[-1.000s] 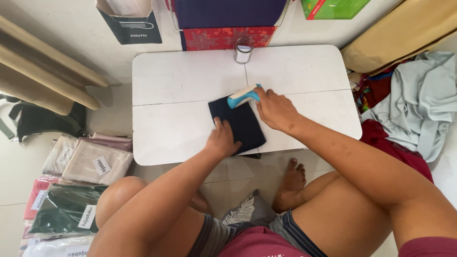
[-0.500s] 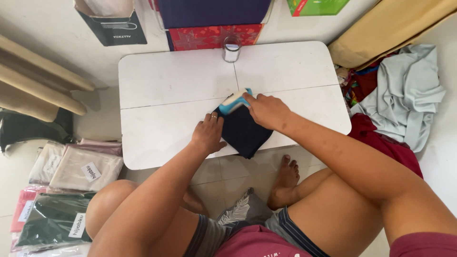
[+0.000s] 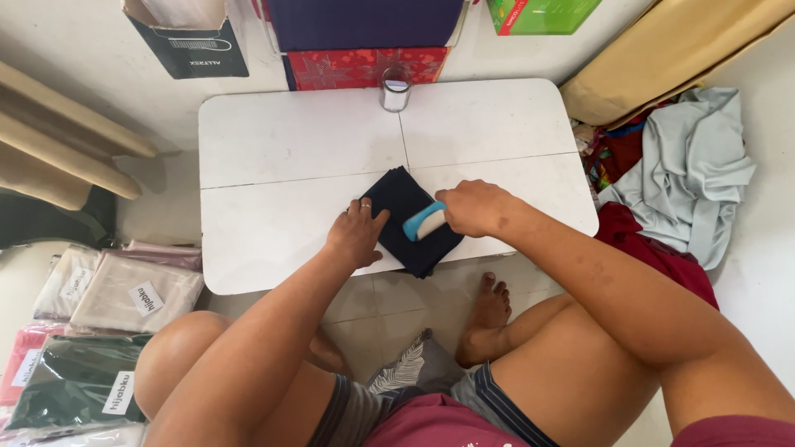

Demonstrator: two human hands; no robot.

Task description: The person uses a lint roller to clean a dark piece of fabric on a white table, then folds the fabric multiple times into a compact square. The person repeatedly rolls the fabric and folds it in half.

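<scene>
Head view. Left hand [image 3: 356, 234] lies flat, fingers spread narrow, pressing the left edge of the folded dark navy cloth [image 3: 406, 217]. Right hand [image 3: 474, 208] is closed around a light-blue and white brush [image 3: 424, 222], whose head rests on the cloth. I note the cloth is a neat square turned diamond-wise, its near corner overhanging the white table [image 3: 298, 141] edge between the hands. Bare tabletop opens beyond both hands; a small glass jar [image 3: 395, 89] stands far beyond, at the back edge.
</scene>
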